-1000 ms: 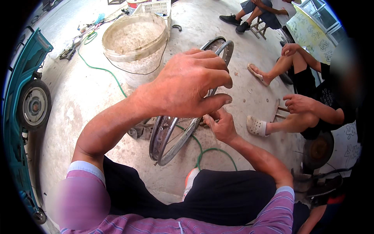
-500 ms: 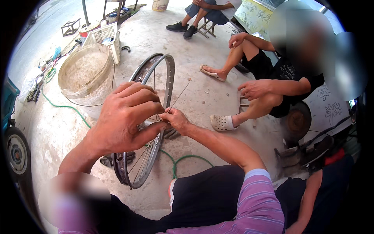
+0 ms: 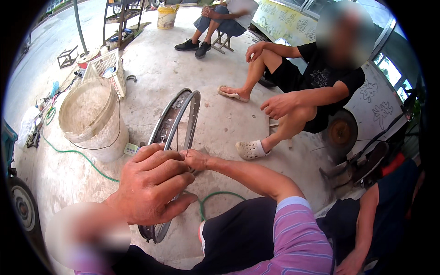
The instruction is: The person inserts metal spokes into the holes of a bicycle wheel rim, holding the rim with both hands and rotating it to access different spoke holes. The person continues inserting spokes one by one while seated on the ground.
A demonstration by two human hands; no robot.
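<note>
A bare metal bicycle wheel rim (image 3: 195,106) stands upright and tilted in front of me, with a few thin spokes inside it. My left hand (image 3: 153,183) is in front of the rim's near part, fingers curled and thumb toward them; whatever lies between them is hidden. Beyond it, my right hand (image 3: 197,160) is closed beside the rim's inner side, fingertips pinching a thin wire spoke (image 3: 187,153) that shows only in part. The hub is behind my left hand.
Left of the rim stands a large dirty white bucket (image 3: 101,137), with a small box (image 3: 131,149) by its base. A white plastic crate (image 3: 120,85) is behind it. A green hose (image 3: 82,154) crosses the concrete. A seated person (image 3: 293,98) is at the right, another (image 3: 224,20) farther back.
My left hand has come lower and nearer, covering the hub. My right hand has shifted slightly left and down. The spoke's long free end no longer shows. The view has tilted up.
</note>
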